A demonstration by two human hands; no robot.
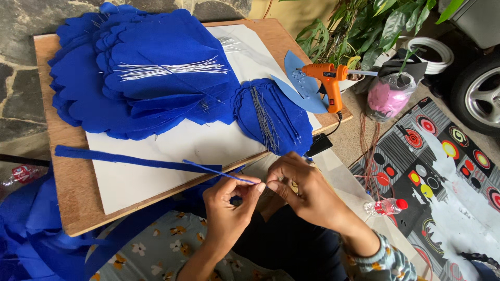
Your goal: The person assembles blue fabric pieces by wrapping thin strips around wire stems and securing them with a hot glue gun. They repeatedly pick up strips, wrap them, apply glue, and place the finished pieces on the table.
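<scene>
My left hand (229,200) and my right hand (302,187) meet fingertip to fingertip just below the front edge of a wooden board (62,171). Between them they pinch a thin wire wrapped in a narrow blue crepe strip (130,159), which trails up and left across the white sheet (172,151) on the board. Piles of blue crepe petals (151,73) with thin silver wires (172,68) lying on them cover the back of the board. A smaller petal stack (273,114) with wires sits to the right.
An orange glue gun (328,80) lies on blue cut shapes at the board's right corner. Potted plants, a pink-filled plastic bag (388,96) and a car wheel stand at the upper right. A patterned mat (448,166) holds a red-capped bottle (385,206). More blue paper lies at lower left.
</scene>
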